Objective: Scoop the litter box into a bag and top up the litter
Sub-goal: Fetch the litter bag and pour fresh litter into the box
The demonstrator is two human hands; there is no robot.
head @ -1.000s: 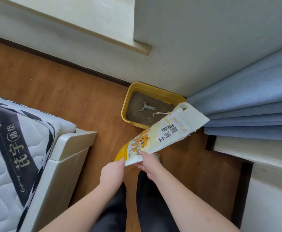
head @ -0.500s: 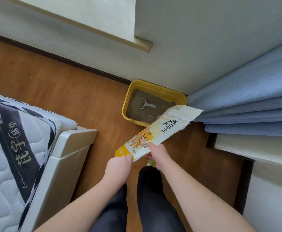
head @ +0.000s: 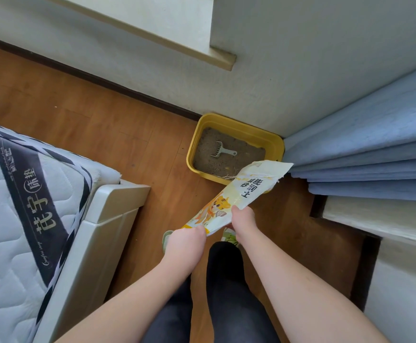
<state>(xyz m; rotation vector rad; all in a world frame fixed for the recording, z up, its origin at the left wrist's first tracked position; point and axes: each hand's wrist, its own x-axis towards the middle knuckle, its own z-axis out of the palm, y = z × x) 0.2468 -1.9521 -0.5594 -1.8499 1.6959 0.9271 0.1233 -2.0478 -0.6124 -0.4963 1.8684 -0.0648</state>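
Observation:
A yellow litter box (head: 273, 141) sits on the wooden floor against the wall, filled with grey-brown litter. A pale scoop (head: 223, 151) lies flat on the litter. I hold a white and yellow litter bag (head: 246, 191) with a cartoon tiger, tilted so its torn open top points over the box's near right corner. My left hand (head: 186, 240) grips the bag's bottom end. My right hand (head: 241, 217) grips its middle from the side.
A mattress on a white bed frame (head: 103, 219) stands at the left. Blue curtains (head: 365, 154) hang right of the box. A window ledge (head: 217, 55) juts out above. A white low unit (head: 380, 219) is at the right. My legs and slippers are below.
The bag's open end has dropped lower and flattened toward the box's near right corner. Both hands have shifted a little forward with it.

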